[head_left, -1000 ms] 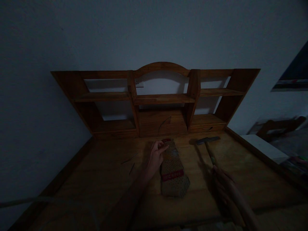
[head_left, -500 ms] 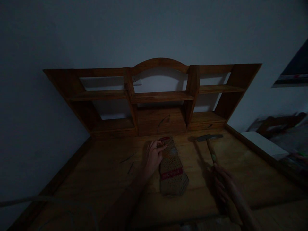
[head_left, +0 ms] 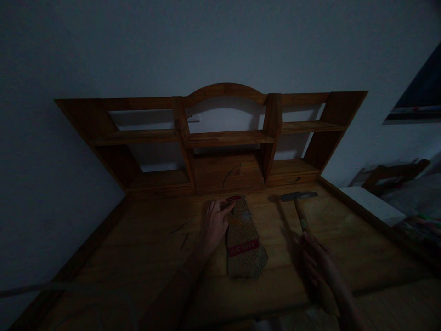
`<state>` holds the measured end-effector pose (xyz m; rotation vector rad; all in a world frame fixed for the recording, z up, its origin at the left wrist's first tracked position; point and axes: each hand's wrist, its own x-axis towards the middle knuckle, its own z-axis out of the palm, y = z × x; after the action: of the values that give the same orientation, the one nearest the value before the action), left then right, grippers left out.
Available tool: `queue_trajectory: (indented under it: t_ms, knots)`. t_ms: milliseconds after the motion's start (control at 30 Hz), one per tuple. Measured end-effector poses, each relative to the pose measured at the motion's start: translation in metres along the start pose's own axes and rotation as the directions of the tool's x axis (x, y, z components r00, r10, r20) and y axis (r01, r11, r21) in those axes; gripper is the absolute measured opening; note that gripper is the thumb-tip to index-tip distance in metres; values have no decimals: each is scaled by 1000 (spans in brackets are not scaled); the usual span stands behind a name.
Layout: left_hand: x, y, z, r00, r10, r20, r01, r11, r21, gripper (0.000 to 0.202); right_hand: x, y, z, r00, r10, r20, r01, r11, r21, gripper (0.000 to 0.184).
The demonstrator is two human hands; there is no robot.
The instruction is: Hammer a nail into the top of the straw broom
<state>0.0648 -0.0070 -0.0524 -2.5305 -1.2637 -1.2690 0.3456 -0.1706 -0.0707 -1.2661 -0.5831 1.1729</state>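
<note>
A folded piece of brown cardboard [head_left: 243, 225], covered in small holes and crossed by a red printed band, lies on the wooden desktop [head_left: 144, 239]. At its far end rests my left hand [head_left: 216, 223], thumb and fingers brought together in a pinch. Whatever is between those fingertips is too small and dark to make out. My right hand [head_left: 319, 259] grips the wooden handle of a hammer [head_left: 300, 211]. The hammer's dark metal head is to the right of the cardboard, apart from it.
Thin dark rods [head_left: 181, 226] lie left of my left hand. A wooden shelf unit [head_left: 229, 137] stands along the desk's back, with a thin curved wire [head_left: 230, 174] before its middle panel. On the right is a white surface [head_left: 372, 204] beside a wooden chair back [head_left: 396, 174].
The view has shifted slightly, so everything sits a little further left. My left fingers have moved slightly at the cardboard's far end. The hammer stays in my right hand.
</note>
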Motion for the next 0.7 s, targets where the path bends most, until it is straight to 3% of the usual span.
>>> queue_trajectory:
  t_ms: [133,267,500,700]
  knots:
    - [1,4,-4,1000,-15,8,15,1000,1,57,0,0,-2,1000,24,0,-24,1000,11,41]
    - [3,9,-8,998,-16,-54,13,998,-63,61,6,2,-6,996,71,47,-73,996,49,44]
    - [2,4,-4,998,48,-27,-49,998,-32,62,1,-2,-2,998,63,21,-63,998,21,45]
    - [1,4,-3,1000,4,-25,-6,998,-65,61,-1,-3,-1,1000,23,-9,-23,1000,-4,49]
